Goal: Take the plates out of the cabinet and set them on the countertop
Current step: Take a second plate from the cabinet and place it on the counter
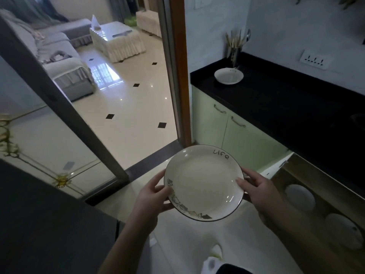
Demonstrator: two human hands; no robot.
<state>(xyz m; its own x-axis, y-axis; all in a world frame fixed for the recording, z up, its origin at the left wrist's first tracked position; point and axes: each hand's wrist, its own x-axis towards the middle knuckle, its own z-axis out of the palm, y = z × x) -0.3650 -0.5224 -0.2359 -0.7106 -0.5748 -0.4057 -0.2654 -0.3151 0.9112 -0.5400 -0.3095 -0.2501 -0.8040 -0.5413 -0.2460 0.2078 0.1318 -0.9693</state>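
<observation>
The plate [204, 182] is in the air in front of the person, below the black desk [286, 99], with the left hand [152, 196] and right hand [258, 191] each in a closed grip on opposite rims; glazed ceramic looks stiff, slippery and breakable, so the two-sided rim hold suits it; the open cabinet [316, 194] is dim and cut off, its remaining plates [300, 198] blurred

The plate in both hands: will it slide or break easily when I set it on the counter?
The plate looks glazed and glossy, so probably slippery; the left hand and right hand hold opposite rims. It looks rigid ceramic, so likely chips on the hard black countertop. Its broad flat shape should sit without tipping.
</observation>
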